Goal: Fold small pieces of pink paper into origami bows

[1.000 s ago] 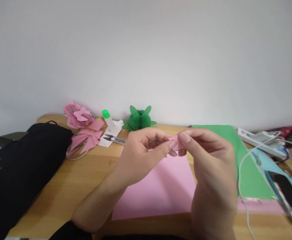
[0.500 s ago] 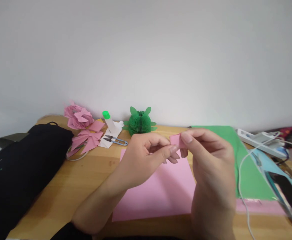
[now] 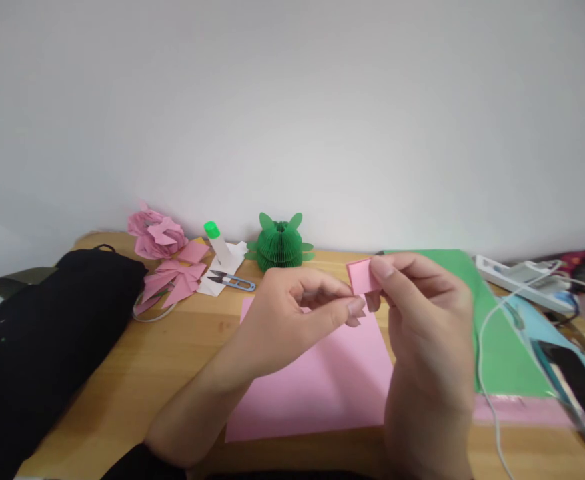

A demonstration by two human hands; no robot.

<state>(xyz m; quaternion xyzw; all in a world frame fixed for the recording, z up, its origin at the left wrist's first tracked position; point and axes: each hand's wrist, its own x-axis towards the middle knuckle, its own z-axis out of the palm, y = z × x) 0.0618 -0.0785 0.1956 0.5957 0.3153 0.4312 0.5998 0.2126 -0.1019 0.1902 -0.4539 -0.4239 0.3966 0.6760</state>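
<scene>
My right hand (image 3: 429, 333) pinches a small folded pink paper piece (image 3: 361, 275) between thumb and forefinger, held above the desk. My left hand (image 3: 292, 317) is curled beside it, thumb and fingertips pinched at the piece's lower left edge. Under both hands a large pink paper sheet (image 3: 317, 380) lies flat on the wooden desk (image 3: 172, 353).
A black bag (image 3: 42, 347) fills the left side. At the back lie pink paper flowers (image 3: 158, 235), folded pink pieces (image 3: 175, 277), a green-capped glue bottle (image 3: 218, 243), small snips (image 3: 232, 283) and a green paper ornament (image 3: 280, 242). Green sheet (image 3: 497, 333), power strip (image 3: 522, 277), cables and a phone (image 3: 579, 387) are right.
The right hand has lifted the pink piece slightly and turned it so its flat face shows more. The left fingers have slid down to its lower edge.
</scene>
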